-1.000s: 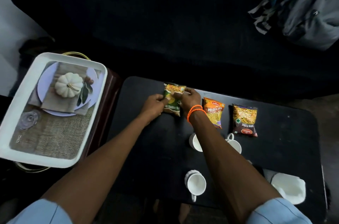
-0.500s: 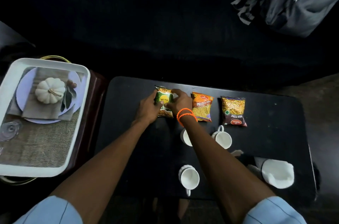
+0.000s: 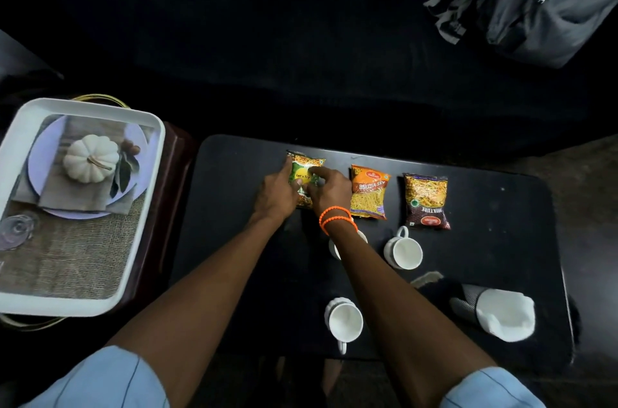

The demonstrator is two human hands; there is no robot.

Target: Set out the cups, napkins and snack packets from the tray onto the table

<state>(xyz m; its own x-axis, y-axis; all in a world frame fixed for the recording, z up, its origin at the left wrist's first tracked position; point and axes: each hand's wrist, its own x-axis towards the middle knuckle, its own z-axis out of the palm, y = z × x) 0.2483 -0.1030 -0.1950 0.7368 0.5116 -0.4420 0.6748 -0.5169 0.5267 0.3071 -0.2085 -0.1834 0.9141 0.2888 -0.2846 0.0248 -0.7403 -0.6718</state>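
Green packet [image 3: 305,177]: lying on black counter [image 3: 234,207], leftmost of three packets.
Left hand [image 3: 276,195]: gripping its left edge.
Right hand [image 3: 329,188]: fingertips pinching its right side.
Tray [image 3: 147,207]: sitting left of counter.

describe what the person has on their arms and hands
Both arms are bare from the hands up to short light blue sleeves, which have thin dark seam lines. The right wrist carries beaded orange bracelets, looped in two strands. The left hand and right hand wear no gloves, and no rings or watch are visible.
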